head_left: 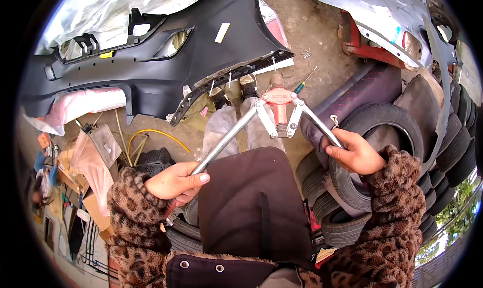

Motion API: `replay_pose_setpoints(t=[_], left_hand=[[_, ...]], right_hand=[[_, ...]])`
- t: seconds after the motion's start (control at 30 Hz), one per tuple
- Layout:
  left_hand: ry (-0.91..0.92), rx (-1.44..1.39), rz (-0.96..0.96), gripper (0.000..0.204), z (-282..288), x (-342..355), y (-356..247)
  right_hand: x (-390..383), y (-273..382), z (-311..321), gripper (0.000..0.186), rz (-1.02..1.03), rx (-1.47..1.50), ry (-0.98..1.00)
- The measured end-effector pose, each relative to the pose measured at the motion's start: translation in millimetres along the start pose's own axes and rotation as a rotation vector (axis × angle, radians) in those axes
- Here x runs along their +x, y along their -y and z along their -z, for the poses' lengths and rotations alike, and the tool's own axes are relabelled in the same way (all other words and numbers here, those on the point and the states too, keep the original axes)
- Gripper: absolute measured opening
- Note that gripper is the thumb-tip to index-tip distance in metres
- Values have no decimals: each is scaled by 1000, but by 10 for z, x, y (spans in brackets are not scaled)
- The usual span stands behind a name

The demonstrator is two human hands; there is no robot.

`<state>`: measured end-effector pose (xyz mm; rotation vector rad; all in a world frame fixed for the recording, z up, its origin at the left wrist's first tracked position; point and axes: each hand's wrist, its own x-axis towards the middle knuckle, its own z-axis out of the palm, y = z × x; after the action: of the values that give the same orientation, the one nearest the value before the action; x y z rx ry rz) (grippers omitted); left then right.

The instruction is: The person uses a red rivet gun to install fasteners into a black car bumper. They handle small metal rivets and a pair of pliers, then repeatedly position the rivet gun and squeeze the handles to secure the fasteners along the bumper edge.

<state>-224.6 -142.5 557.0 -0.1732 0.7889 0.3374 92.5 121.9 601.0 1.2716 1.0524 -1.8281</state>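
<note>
A long-armed hand riveter (276, 99) with a red head and two silver lever arms spreads open in front of me. Wrapped round the end of its left arm is my left hand (177, 181), thumb lying along the bar. My right hand (353, 151) grips the end of the other arm. The tool's nose points away from me, close to the right end of a black car bumper (211, 51). Several thin rivets (230, 79) stick up along the bumper's near right edge; whether the nose touches one, I cannot tell.
On the floor to the right lie a green-handled screwdriver (305, 81) and several loose rivets (306, 53). Tyres (385, 122) are piled at my right, below a silver body panel (372, 6). A yellow hose (163, 133) and cardboard (95, 207) lie to the left.
</note>
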Motion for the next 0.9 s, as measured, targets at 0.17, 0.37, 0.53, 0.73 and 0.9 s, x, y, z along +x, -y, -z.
replay_pose_setpoints(t=[0.17, 0.37, 0.53, 0.73, 0.9], left_hand=[[-51, 86, -43, 37, 117, 33, -123], [-204, -405, -292, 32, -1354, 632, 175], [-82, -322, -183, 31, -1030, 341, 143], [-7, -37, -68, 41, -105, 65, -57], [-155, -425, -265, 31, -1176, 477, 186]], right_hand=[[121, -139, -206, 6, 12, 157, -106], [271, 160, -1175, 10, 44, 760, -197], [44, 152, -683, 7, -58, 478, -96], [59, 79, -464, 10, -93, 370, -44], [311, 178, -1294, 12, 67, 823, -154]])
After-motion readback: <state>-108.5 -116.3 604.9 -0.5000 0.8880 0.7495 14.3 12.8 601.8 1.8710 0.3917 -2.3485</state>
